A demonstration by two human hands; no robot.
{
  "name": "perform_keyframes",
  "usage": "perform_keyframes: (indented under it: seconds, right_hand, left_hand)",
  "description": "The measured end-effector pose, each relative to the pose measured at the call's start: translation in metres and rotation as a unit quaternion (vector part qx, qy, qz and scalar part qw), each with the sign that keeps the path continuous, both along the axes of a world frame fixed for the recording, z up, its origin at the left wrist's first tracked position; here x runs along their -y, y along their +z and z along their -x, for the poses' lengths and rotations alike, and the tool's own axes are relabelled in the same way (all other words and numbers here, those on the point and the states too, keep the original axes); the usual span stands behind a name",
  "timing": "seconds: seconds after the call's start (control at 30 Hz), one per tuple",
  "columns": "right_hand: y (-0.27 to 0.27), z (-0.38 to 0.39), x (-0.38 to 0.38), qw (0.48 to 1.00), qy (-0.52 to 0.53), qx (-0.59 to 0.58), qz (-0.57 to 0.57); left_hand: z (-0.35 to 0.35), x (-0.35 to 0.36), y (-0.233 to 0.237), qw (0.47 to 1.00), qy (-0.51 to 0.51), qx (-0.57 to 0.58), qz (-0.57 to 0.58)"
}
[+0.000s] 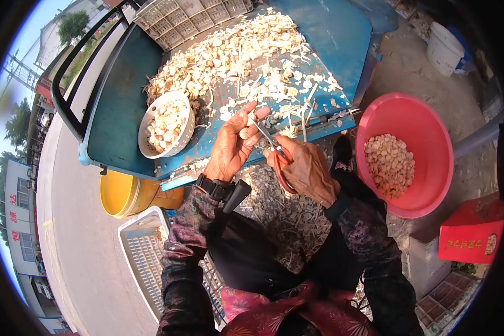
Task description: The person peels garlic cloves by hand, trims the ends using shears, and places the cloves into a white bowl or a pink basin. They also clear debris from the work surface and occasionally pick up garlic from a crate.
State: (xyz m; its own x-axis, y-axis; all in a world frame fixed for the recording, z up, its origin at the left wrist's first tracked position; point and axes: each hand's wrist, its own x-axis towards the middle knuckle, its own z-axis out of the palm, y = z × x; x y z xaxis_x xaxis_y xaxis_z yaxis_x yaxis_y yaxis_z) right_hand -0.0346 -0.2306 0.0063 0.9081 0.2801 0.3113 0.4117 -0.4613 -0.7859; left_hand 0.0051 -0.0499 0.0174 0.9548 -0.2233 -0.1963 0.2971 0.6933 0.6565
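My left hand (229, 147), palm turned up, pinches a small pale piece (251, 119) that looks like a garlic bulb, partly hidden by the fingers. Orange-handled scissors (265, 133) are gripped in my right hand (309, 172), with their metal blades at the piece. Both hands are over the front edge of a blue metal cart bed (341, 61). On the bed lies a heap of similar pale bulbs (224, 53) with dry stems. Left of my left hand, a white perforated bowl (144, 137) holds more bulbs.
At right stands a pink tub (439, 168) with trimmed bulbs inside. A yellow bucket (115, 193) and white plastic basket (134, 241) stand at lower left. Clippings (285, 215) cover the ground below my hands. A red box (470, 232) and white bucket (445, 50) are farther right.
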Motion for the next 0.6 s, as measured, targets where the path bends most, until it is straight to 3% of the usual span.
perform_keyframes:
  seconds: [0.33, 0.5, 0.6]
  right_hand:
    - [-0.002, -0.001, -0.007, 0.998, 0.019, -0.065, 0.008]
    - [-0.003, -0.007, -0.009, 0.991, 0.005, -0.095, -0.089]
    - [0.005, -0.007, -0.008, 0.984, -0.016, -0.102, -0.147]
  left_hand:
    - [-0.006, -0.005, -0.004, 1.000, 0.008, 0.003, -0.024]
    - [-0.011, -0.014, -0.014, 0.999, -0.026, -0.008, -0.037]
    - [-0.024, -0.029, -0.013, 0.999, 0.017, -0.025, -0.040]
